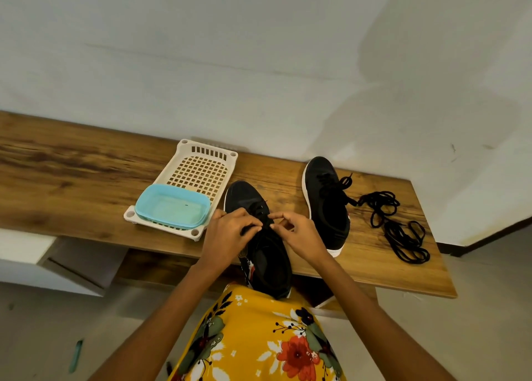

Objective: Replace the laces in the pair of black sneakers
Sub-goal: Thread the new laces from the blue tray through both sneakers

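Observation:
Two black sneakers lie on a wooden table (86,165). The near sneaker (267,262) points away from me, its heel hanging over the front edge. My left hand (230,234) and my right hand (299,234) meet over its eyelets, each pinching the black lace (266,218) there. The second sneaker (326,205), with a white sole, sits to the right, its lace loosely tied. A pile of loose black laces (397,225) lies further right on the table.
A white perforated plastic tray (201,162) stands left of the near sneaker, with a light blue tub (172,205) in its front part. A white wall runs behind the table. The table's right end is just beyond the loose laces.

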The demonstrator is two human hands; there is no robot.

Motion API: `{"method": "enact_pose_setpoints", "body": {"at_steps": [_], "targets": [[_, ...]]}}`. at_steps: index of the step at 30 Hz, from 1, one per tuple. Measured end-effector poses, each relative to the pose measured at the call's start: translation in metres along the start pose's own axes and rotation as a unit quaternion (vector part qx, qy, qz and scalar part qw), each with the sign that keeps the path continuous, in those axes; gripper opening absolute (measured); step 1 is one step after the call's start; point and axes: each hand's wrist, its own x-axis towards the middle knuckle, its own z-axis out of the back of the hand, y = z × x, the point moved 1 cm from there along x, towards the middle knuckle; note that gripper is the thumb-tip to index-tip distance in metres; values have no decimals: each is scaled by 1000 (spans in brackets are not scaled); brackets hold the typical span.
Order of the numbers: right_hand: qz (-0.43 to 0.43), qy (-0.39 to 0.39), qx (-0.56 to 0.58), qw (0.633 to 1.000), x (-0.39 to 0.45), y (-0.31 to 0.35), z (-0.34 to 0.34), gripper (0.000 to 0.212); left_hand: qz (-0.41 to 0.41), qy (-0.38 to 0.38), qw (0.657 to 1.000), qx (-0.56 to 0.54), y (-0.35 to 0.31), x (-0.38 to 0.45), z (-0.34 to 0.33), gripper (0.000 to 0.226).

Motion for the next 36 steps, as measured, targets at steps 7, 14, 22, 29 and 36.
{"method": "enact_pose_setpoints", "body": {"at_steps": [7,14,22,29,36], "targets": [[1,-7,-10,1000,6,2,4,11,10,-7,1000,-14,1,0,-2,14],[-57,-120,86,987,-1,-9,-2,9,44,-4,998,-52,1,1,-1,9],[-46,-66,36,996,-25,-4,-10,7,94,-9,992,-83,-3,0,-2,8],[-81,-84,25,993,-19,5,-7,13,226,15,950,-213,-6,3,0,9],[-110,-104,50,987,-19,-6,-6,22,260,74,943,-193,6,7,-1,7]]}}
